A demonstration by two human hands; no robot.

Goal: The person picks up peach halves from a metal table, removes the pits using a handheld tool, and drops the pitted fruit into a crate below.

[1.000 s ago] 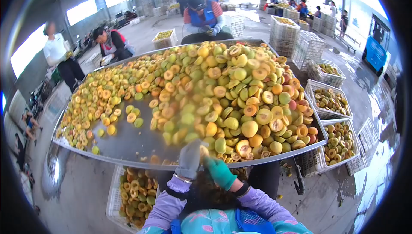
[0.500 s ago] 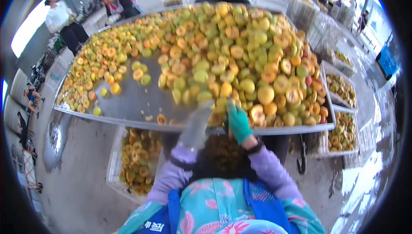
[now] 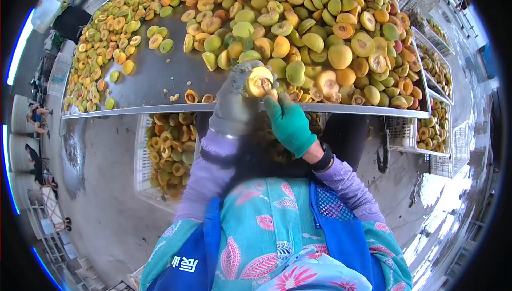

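1. Grey-gloved, my left grip [image 3: 233,99] is closed around a cut fruit half [image 3: 258,80], its brown centre facing up, just above the near rim of the surface.
2. Green-gloved, my right grip [image 3: 292,125] has its fingertips at the fruit's lower edge. How far it is closed, and whether it has hold of a stone or tool, I cannot tell.
3. Progress, in my judgement: partway. Cut halves fill the crate [image 3: 143,157] below and left of my grip, many showing hollow centres. The fruit in hand is unfinished, and a large heap [image 3: 330,29] remains ahead and to the right.
4. Surface: metal, with a bare stretch [image 3: 154,80] left of my grip. Small scraps [image 3: 173,98] and two halves [image 3: 191,96] lie near its rim.
5. Room: filled crates [image 3: 449,131] stand far right; the concrete floor [image 3: 106,184] shows wet glare beyond my right side. A person [image 3: 47,12] is partly visible, far ahead and left.
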